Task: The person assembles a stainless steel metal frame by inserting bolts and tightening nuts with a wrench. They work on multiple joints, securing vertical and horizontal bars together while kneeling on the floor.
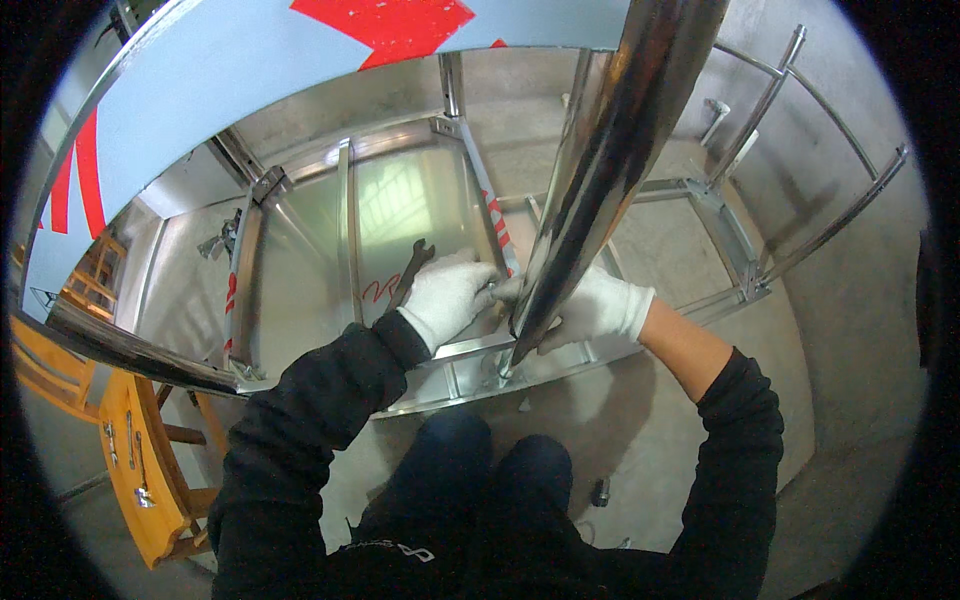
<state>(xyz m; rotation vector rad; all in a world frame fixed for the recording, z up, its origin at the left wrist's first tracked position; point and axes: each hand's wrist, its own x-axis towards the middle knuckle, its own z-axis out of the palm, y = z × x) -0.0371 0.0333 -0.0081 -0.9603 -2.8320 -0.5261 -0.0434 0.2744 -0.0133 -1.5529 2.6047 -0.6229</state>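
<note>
Shiny polished steel pole (610,160) runs steeply from top of frame down to its foot at a galvanised steel frame rail (470,375) on the concrete floor, just in front of the person's knees. Left hand (447,297) in a white knit glove, fingers curled, tips pinching sth small & metallic right against the pole's lower part; what exactly, can't tell. Right hand (597,305), also in white glove, sits behind/beside the pole, fingers bent toward the same spot; pole hides its fingertips, so grip unclear. Both hands nearly touching, w/ the pole between them.

Dark open-ended spanner (410,270) lies on the reflective sheet-metal panel (400,205) just beyond the left hand. Thin chromed tube railing (800,150) stands far right, well apart. Pale blue panel w/ red markings (230,90) arches overhead at upper left. Yellow wooden bench (145,490) w/ small tools at lower left. Pole blocks most of the view btwn the hands.
</note>
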